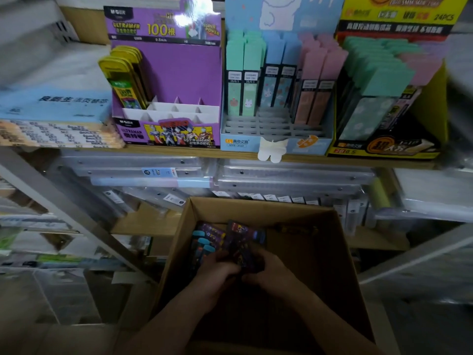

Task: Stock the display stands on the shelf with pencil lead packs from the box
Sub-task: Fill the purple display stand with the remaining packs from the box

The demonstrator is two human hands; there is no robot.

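A wooden shelf [179, 151] runs across the top of the view and carries three display stands side by side. The purple stand [169, 80] on the left is nearly bare: a few yellow packs [122, 75] lean in its back left corner, and white dividers show in front. The blue stand [276, 98] in the middle holds upright green, blue and pink packs at the back, with its front slots unfilled. The yellow stand [389, 98] on the right is packed with green and pink packs. Left of the purple stand lie stacked flat paper pads [56, 119].

Below the shelf an open cardboard box [340, 265] sits in front of the person. Dark purple lead packs [204, 242] lie against its left inner side. Both hands reach into the box, close together. The left hand [220, 270] and right hand [268, 270] are curled around a small bundle of packs [243, 242], which sticks up from between them.
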